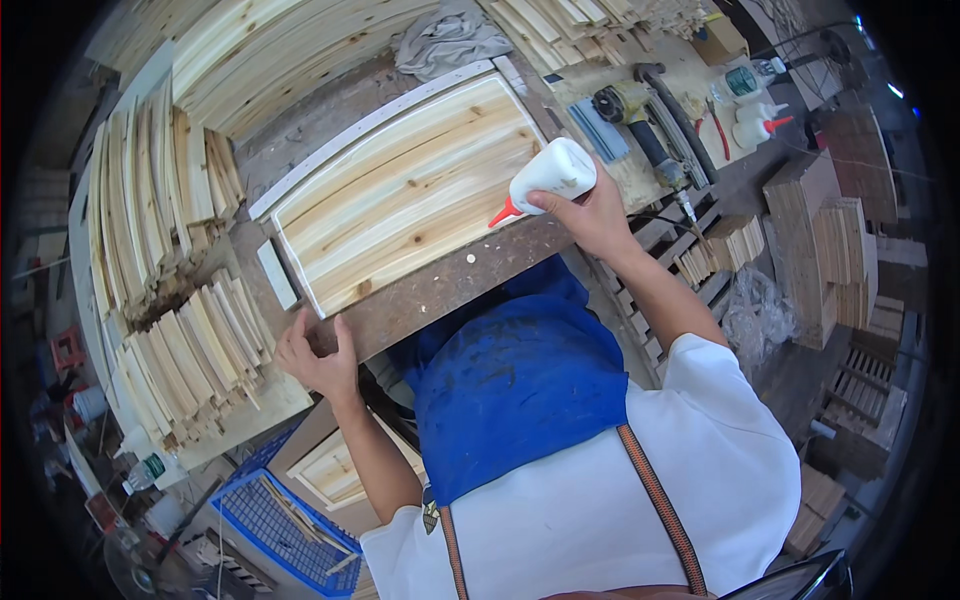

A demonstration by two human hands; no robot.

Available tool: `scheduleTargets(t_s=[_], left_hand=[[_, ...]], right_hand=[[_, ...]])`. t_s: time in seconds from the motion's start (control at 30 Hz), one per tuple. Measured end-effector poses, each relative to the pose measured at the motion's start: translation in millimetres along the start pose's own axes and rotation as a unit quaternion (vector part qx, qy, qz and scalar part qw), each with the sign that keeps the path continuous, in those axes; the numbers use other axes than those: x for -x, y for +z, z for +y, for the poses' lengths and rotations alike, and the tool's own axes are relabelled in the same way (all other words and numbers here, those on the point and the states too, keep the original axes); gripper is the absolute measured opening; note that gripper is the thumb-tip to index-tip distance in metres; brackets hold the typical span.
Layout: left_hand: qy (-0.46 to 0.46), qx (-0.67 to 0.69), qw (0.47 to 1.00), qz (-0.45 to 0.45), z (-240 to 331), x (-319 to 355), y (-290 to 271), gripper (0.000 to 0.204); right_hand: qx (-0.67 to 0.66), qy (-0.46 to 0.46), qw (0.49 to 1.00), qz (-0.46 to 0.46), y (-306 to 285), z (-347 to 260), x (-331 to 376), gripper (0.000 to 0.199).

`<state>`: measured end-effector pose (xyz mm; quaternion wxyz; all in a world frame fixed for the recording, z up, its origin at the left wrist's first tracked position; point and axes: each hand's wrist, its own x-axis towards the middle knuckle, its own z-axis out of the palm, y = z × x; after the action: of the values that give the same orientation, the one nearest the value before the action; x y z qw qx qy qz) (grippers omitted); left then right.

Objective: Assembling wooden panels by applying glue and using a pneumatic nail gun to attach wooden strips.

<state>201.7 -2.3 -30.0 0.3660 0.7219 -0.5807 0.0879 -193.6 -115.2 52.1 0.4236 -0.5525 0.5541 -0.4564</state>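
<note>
The person wears a white short-sleeved T-shirt (560,500) beneath a bright blue apron (530,390), darkly smudged across its front. Orange-and-black woven straps (660,500) run from its edge toward five and six o'clock. A small patterned tab (431,515) sits beside the six-o'clock strap. Both forearms (672,295) are bare.

We cannot see most fingers of the right hand (600,222) behind the white bottle (555,178); the upper edge cuts off the stacked boards (260,75)
</note>
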Motion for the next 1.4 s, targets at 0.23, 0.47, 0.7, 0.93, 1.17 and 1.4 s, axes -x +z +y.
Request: scheduleTargets(t_s=[0.23, 0.47, 0.7, 0.93, 1.17, 1.4], left_hand=[[-0.009, 0.044, 0.998, 0.042, -0.4, 8.2, 0.0, 0.037], [-0.043, 0.028, 0.995, 0.09, 5.4, 11.5, 6.6, 0.028], [-0.046, 0.034, 0.992, 0.11, 9.6, 10.1, 8.3, 0.023], [-0.058, 0.034, 0.989, 0.131, 15.7, 10.1, 11.7, 0.022], [-0.044, 0.037, 0.989, 0.139, 18.9, 8.7, 11.3, 0.02], [-0.046, 0.042, 0.989, 0.134, 17.4, 16.0, 17.7, 0.023]], right_hand=[[0.015, -0.016, 0.998, -0.055, 35.8, -11.0, -3.4, 0.064], [-0.001, -0.036, 0.993, -0.112, 80.0, -19.9, -7.2, 0.063], [0.027, -0.075, 0.982, -0.173, 132.1, -36.0, -9.5, 0.059], [0.013, -0.078, 0.971, -0.227, 181.8, -42.0, -5.1, 0.058], [-0.068, -0.041, 0.971, -0.225, 204.5, -30.2, -5.2, 0.056], [-0.307, 0.215, 0.916, -0.144, 178.8, -42.2, -47.7, 0.042]])
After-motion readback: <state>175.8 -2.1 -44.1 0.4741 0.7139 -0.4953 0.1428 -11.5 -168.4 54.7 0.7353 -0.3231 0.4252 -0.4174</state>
